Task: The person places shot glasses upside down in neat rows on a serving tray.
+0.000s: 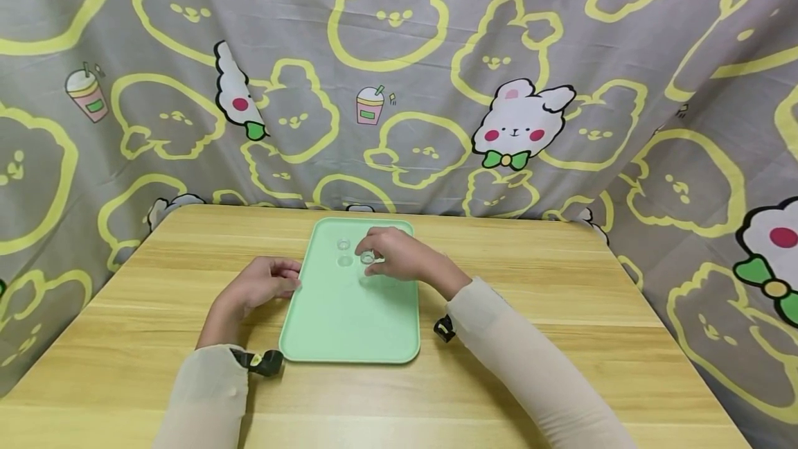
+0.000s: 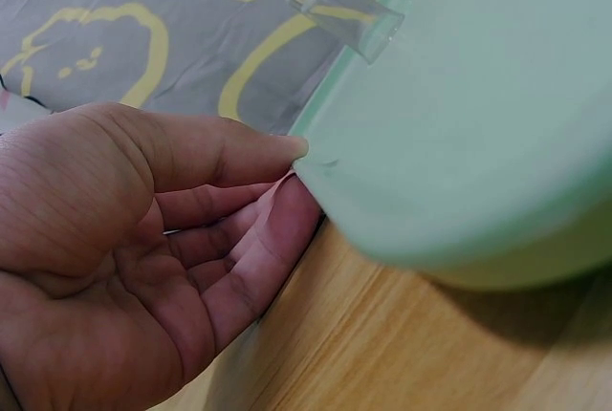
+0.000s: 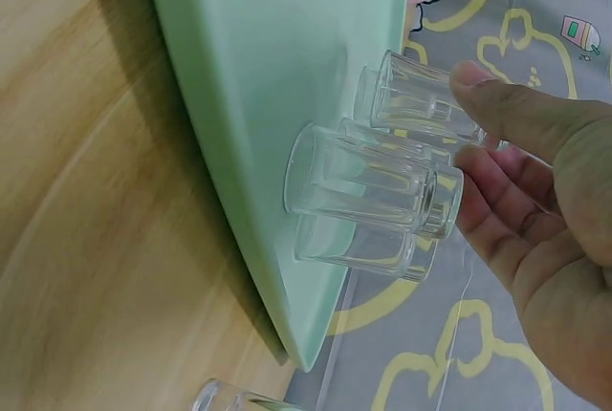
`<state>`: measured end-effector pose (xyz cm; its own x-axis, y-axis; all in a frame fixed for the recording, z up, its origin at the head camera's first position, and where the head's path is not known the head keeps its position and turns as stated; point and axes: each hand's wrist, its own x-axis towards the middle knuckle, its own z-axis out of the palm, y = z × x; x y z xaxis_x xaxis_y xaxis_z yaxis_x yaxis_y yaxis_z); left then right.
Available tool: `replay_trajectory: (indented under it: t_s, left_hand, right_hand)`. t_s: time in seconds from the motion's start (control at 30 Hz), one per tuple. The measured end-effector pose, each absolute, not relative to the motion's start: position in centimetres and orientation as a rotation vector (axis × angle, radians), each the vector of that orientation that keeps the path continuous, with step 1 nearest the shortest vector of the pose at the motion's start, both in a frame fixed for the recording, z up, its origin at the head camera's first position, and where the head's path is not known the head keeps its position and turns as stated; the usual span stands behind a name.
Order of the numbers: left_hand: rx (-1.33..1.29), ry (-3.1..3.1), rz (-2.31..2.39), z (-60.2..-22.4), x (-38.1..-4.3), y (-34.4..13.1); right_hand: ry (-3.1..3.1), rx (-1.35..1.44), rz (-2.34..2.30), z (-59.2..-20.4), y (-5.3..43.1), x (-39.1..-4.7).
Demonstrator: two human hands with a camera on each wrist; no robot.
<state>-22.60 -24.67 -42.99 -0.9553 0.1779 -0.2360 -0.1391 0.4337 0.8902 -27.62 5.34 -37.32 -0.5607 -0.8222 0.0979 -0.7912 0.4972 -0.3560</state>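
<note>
A light green tray (image 1: 349, 324) lies on the table. My left hand (image 1: 258, 283) grips its left edge; in the left wrist view the thumb (image 2: 258, 151) is on the rim and the fingers are below it. Over the tray's far right part, my right hand (image 1: 399, 255) pinches a small clear glass (image 3: 416, 96) between thumb and fingertips. Whether that glass touches the tray, I cannot tell. Beside it, more clear glasses (image 3: 363, 177) stand on the tray, wider end down. From the head, two glasses (image 1: 343, 244) show left of the right hand.
Another clear glass (image 3: 234, 398) is partly visible past the tray's edge in the right wrist view. The wood-grain table (image 1: 530, 276) extends on both sides of the tray. A patterned grey curtain (image 1: 411, 179) hangs behind it and along the sides.
</note>
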Motion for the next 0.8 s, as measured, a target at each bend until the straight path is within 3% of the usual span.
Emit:
replay_trajectory:
  t_s: [0.8]
  left_hand:
    - [0.045,2.400,1.529,-43.03,-22.72,-24.68]
  right_hand:
    - [2.663,-1.482,-0.469,-38.35,5.11,-27.84]
